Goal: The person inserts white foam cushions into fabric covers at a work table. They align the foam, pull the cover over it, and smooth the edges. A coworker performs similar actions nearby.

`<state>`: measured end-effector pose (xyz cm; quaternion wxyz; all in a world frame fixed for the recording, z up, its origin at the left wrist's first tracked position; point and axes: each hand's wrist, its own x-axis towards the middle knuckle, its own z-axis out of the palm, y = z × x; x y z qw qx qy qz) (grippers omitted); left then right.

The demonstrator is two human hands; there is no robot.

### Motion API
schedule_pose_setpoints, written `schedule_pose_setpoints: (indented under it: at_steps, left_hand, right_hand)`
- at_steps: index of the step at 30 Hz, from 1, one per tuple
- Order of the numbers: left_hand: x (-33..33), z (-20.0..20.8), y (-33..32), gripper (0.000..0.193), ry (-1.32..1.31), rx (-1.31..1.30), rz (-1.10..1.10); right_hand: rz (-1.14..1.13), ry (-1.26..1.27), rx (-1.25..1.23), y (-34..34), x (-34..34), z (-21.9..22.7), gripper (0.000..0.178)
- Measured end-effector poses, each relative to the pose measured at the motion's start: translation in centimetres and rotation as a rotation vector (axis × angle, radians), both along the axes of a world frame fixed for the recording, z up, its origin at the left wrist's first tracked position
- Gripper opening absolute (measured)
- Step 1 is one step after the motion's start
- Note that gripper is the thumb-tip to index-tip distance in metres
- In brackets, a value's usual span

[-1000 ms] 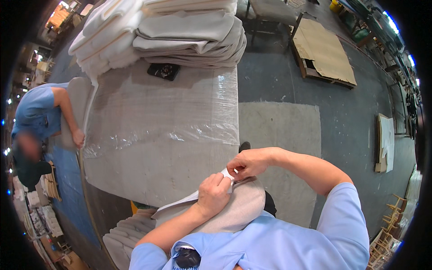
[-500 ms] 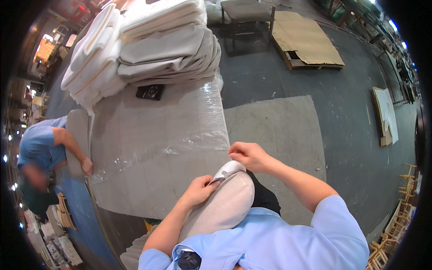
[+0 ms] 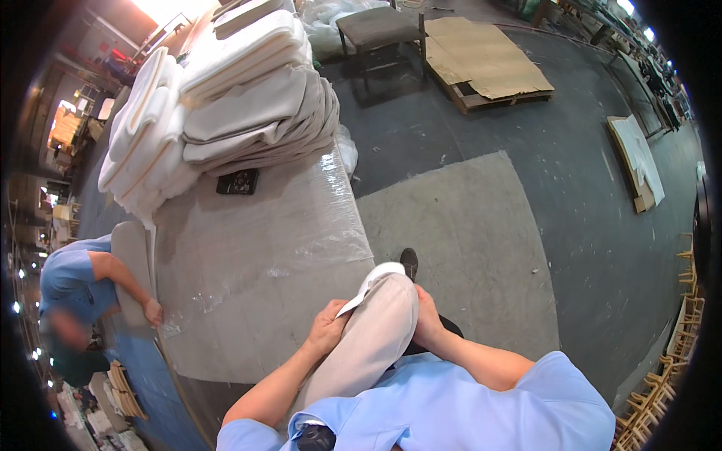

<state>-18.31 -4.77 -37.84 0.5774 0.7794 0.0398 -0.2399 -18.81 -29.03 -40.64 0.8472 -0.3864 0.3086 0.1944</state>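
A long beige fabric-covered padded piece [image 3: 368, 338] with a rounded far end leans up against my body. White material [image 3: 387, 269] shows along its far end and left edge. My left hand [image 3: 329, 328] is closed on that left edge, with the white flap by its fingers. On the other side, near the rounded end, my right hand [image 3: 427, 316] grips the piece; its fingertips are partly hidden behind the fabric. The work table [image 3: 263, 323], covered in grey-beige material and partly in clear plastic film, lies just beyond my left hand.
Folded beige fabric [image 3: 256, 120] and white padding [image 3: 241, 56] are stacked at the table's far end, near a black object [image 3: 238, 182]. Another person [image 3: 83, 278] works at the left beside a beige panel [image 3: 133, 255]. A cardboard-topped pallet [image 3: 489, 60] and a chair [image 3: 380, 30] stand beyond.
My right hand has come down from above the rounded end to the piece's right side and now grips it. My left hand stays on the left edge. The view has shifted slightly.
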Motion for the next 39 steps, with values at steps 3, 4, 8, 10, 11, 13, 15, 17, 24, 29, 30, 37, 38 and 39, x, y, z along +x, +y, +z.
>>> schedule_pose_setpoints:
  at_steps: [3,4,8,10,11,13,15,17,24,29,30,37,38,39]
  left_hand:
    - [0.9,0.0,-1.7,0.022,-0.015,0.068,0.022]
    - [1.2,-0.2,-2.0,0.023,-0.022,0.119,0.009]
    - [2.7,-0.3,-3.0,0.023,-0.174,0.316,-0.108]
    - [3.2,0.0,-3.6,0.024,-0.224,0.324,-0.104]
    - [3.1,-0.2,-3.6,0.023,-0.225,0.327,-0.089]
    - [3.0,-0.8,-3.6,0.022,-0.223,0.321,-0.065]
    - [3.2,-0.4,-4.2,0.019,-0.248,0.309,-0.027]
    - [3.3,-0.4,-4.5,0.016,-0.268,0.322,-0.007]
    - [4.3,-1.3,-5.7,0.012,-0.286,0.363,0.016]
    - [5.5,-1.8,-6.4,0.012,-0.303,0.376,0.011]
    - [5.8,-1.8,-6.6,0.012,-0.307,0.380,0.005]
    - [7.3,-3.3,-6.8,0.010,-0.328,0.376,-0.108]
    - [7.0,-3.4,-6.5,0.010,-0.330,0.381,-0.103]
    - [7.1,-3.5,-6.1,0.011,-0.332,0.376,-0.110]
  right_hand:
    - [-0.069,0.073,0.050,-0.7,2.8,2.3,0.012]
    - [-0.059,0.183,0.053,-0.8,3.3,1.8,0.019]
    - [-0.023,0.192,0.242,-1.2,3.3,-0.8,0.028]
    - [0.053,0.136,0.327,-1.0,2.5,-4.9,0.030]
    - [0.109,0.117,0.342,-0.9,2.5,-5.6,0.032]
    - [0.218,0.094,0.230,-0.6,2.0,-5.7,0.034]
    - [0.276,0.022,0.096,0.2,0.6,-8.9,0.038]
    - [0.335,-0.022,-0.023,0.5,-0.6,-11.0,0.044]
    - [0.506,0.009,-0.253,0.8,-2.2,-12.1,0.045]
    - [0.526,0.034,-0.310,1.5,-2.6,-12.1,0.047]
    - [0.525,0.035,-0.316,1.7,-2.5,-12.1,0.047]
    - [0.415,0.052,-0.425,3.7,-1.9,-12.0,0.050]
    - [0.374,0.061,-0.441,3.9,-1.8,-12.4,0.050]
    - [0.311,0.085,-0.455,4.3,-1.4,-12.0,0.051]
